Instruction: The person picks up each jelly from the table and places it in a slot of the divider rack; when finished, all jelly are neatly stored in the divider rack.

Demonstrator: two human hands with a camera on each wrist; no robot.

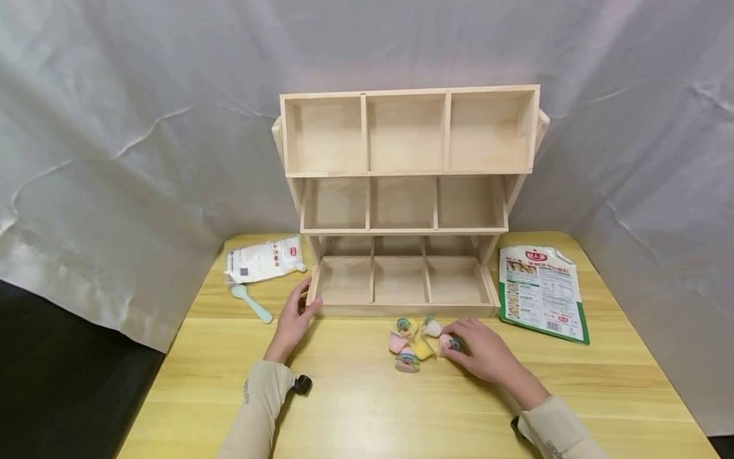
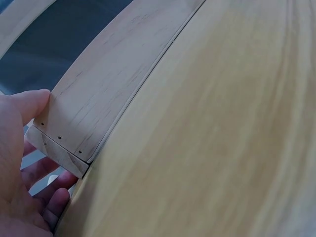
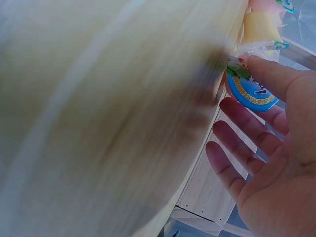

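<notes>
My left hand (image 1: 294, 326) holds the lower left front corner of a wooden three-tier rack (image 1: 407, 311). In the left wrist view, its thumb rests on the rack's front board (image 2: 106, 89) and the other fingers curl around the side. Just in front of the rack, my right hand (image 1: 484, 352) pinches a small jelly cup (image 3: 253, 94) with a blue printed lid between thumb and index finger; the remaining fingers are spread. Beside it on the table lies a loose cluster of jelly cups (image 1: 407, 362), pink, yellow and white.
Left of the rack lie a white packet (image 1: 264, 260) and a pale green spoon (image 1: 252, 303). A green-and-white food pouch (image 1: 541, 293) lies flat to the right. Grey sheeting (image 1: 143, 159) surrounds the wooden table (image 1: 355, 414) at the back and sides.
</notes>
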